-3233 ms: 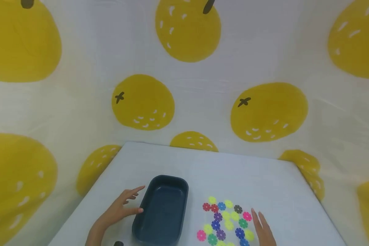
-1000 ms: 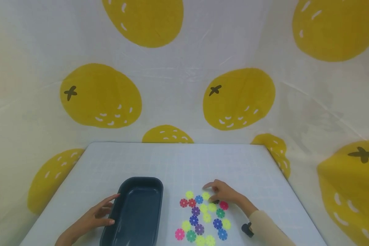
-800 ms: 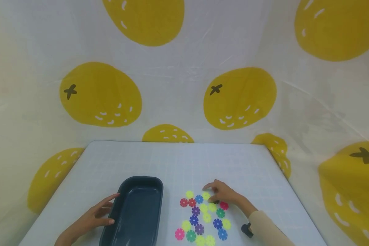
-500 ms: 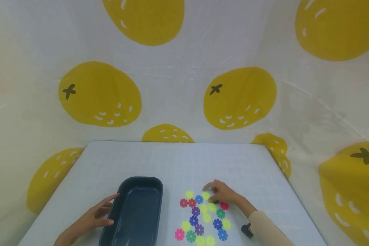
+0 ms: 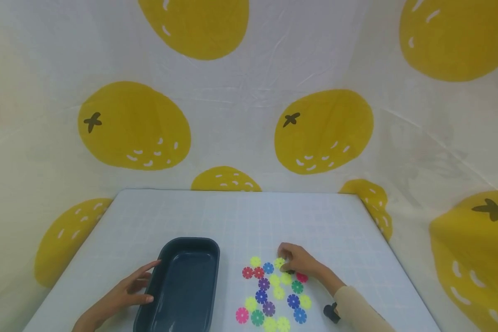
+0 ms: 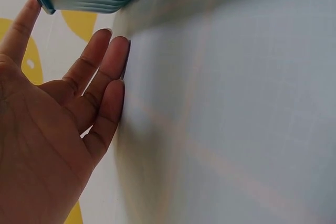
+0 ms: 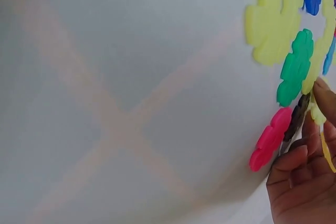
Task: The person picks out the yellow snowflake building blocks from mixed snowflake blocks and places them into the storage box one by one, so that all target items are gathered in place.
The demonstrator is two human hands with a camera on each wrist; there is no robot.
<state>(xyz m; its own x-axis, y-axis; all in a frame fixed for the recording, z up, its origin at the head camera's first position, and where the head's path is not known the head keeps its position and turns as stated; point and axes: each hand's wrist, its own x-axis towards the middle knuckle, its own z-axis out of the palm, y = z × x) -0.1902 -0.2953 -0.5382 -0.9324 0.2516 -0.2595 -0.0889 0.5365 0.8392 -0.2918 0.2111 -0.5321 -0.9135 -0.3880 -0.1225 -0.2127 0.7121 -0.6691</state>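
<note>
The dark tray [image 5: 186, 286] meets the index fingertip of the loosely spread left hand [image 5: 122, 295]. The right hand [image 5: 298, 260], fingers wider apart half a second ago, now pinches a yellow disc [image 5: 279, 263]; beside its fingertips lie a black disc [image 7: 297, 117] and a pink disc [image 7: 270, 140].

Beige sleeve [image 5: 360, 308] on R, blk gadget [image 5: 330, 313] beside; L hand [image 5: 123, 295] bare.

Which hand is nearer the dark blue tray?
Left. The left hand touches the tray at its left side; the right hand is off to the tray's right, pinching a yellow disc.
</note>
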